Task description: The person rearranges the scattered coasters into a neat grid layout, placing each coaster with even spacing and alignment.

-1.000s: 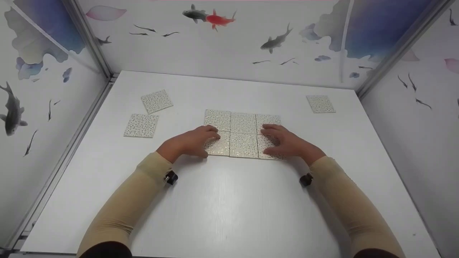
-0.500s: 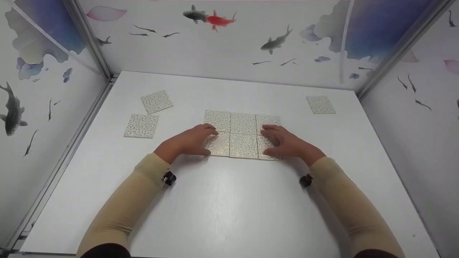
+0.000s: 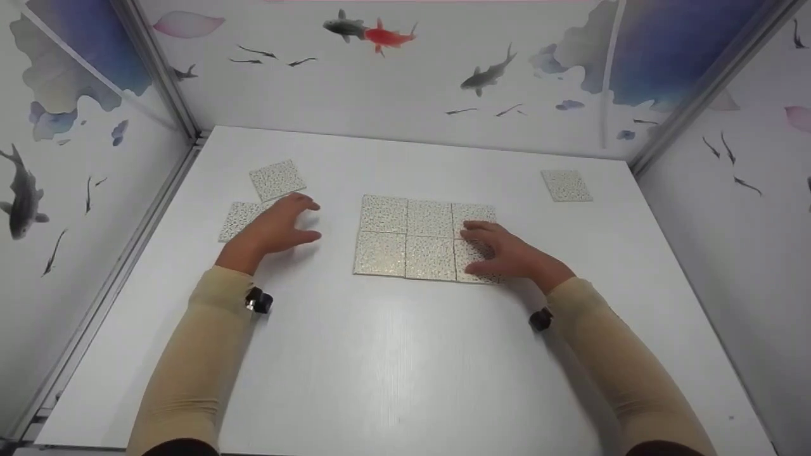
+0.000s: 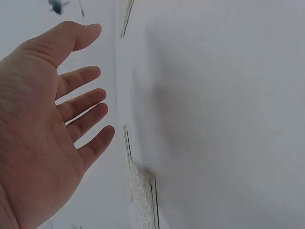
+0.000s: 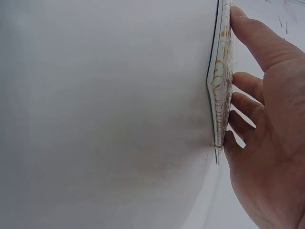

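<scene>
Speckled square tiles [image 3: 383,253] lie edge to edge in two rows of three on the white table. My right hand [image 3: 507,250] rests spread over the right end of this block, partly hiding its tiles. In the right wrist view its thumb and fingertips touch the top of a tile [image 5: 220,95]. My left hand [image 3: 272,225] hovers empty with fingers spread, left of the block. It overlaps one loose tile [image 3: 237,217], and a second, tilted tile [image 3: 276,178] lies just beyond it. The left wrist view shows the open palm [image 4: 33,129] with a tile [image 4: 143,200] below it.
A single tile [image 3: 567,185] lies at the back right of the table [image 3: 393,354]. Printed panels with fish [image 3: 485,76] enclose the table at the back and both sides, joined by metal corner posts [image 3: 158,69].
My left hand has lifted off the left end of the tile block and moved left towards the loose tiles. The right hand has stayed in place.
</scene>
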`<state>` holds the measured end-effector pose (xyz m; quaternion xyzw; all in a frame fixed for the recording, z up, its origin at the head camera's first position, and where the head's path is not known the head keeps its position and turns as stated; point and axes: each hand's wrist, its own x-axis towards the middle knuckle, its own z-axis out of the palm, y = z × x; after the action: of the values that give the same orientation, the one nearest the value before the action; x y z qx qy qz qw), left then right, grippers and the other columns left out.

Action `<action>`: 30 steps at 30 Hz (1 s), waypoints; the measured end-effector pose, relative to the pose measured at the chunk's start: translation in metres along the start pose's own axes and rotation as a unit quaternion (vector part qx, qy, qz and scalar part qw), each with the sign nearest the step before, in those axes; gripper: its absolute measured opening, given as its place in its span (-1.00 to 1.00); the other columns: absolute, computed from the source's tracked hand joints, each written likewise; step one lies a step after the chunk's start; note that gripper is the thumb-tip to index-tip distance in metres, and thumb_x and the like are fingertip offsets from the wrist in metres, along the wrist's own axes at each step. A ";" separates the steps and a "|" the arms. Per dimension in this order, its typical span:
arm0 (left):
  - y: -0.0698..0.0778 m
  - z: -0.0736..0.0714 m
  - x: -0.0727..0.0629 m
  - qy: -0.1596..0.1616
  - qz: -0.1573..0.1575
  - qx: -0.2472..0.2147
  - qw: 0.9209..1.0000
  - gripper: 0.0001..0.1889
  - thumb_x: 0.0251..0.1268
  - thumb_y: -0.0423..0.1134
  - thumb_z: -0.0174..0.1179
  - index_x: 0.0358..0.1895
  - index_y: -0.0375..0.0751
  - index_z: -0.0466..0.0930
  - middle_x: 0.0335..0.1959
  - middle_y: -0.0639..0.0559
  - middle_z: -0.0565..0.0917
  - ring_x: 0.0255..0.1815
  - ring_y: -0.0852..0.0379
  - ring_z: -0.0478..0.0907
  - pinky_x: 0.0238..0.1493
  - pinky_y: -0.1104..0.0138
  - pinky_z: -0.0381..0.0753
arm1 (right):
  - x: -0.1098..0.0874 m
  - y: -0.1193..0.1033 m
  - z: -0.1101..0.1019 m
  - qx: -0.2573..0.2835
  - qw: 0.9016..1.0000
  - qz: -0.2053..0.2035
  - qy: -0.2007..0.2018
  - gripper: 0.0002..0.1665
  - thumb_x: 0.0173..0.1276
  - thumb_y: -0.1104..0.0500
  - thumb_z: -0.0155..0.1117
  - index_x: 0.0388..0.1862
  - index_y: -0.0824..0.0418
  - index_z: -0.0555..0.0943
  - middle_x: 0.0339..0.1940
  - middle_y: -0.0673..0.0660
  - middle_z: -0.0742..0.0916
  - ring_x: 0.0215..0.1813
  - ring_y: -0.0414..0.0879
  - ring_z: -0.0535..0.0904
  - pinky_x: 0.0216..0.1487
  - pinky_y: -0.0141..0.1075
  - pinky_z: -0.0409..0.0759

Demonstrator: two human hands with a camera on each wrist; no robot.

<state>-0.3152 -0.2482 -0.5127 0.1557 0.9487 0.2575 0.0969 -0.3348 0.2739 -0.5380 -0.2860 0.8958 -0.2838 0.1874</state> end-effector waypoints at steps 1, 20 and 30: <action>-0.009 -0.004 -0.003 0.008 -0.008 -0.002 1.000 -0.29 0.54 -0.03 0.42 0.61 -0.25 0.44 0.73 -0.27 0.26 0.77 -0.29 0.10 0.74 -0.18 0.14 | 0.000 0.000 0.000 0.000 1.000 0.000 0.001 0.08 0.44 -0.27 0.59 0.78 0.06 0.36 0.84 0.05 0.24 0.84 0.14 0.00 0.76 0.23 0.12; -0.092 -0.039 -0.050 0.022 -0.100 -0.023 0.994 0.20 0.30 0.29 0.56 0.72 -0.43 0.16 0.75 -0.48 0.08 0.76 -0.48 -0.02 0.71 -0.34 0.03 | -0.003 0.002 0.001 -0.008 1.000 0.000 0.003 0.06 0.45 -0.29 0.57 0.78 0.01 0.36 0.84 0.00 0.24 0.84 0.10 -0.01 0.76 0.21 0.12; -0.097 -0.039 -0.052 -0.004 -0.094 0.005 0.996 0.38 0.17 0.32 0.63 0.80 -0.38 -0.02 0.84 -0.35 -0.16 0.80 -0.49 -0.21 0.71 -0.40 -0.06 | 0.000 0.003 0.001 -0.006 1.000 0.002 0.002 0.08 0.45 -0.31 0.56 0.79 0.00 0.35 0.84 -0.01 0.22 0.85 0.10 -0.02 0.77 0.20 0.10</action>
<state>-0.3009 -0.3632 -0.5240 0.0670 0.9601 0.2414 0.1240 -0.3350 0.2752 -0.5406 -0.2850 0.8983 -0.2787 0.1849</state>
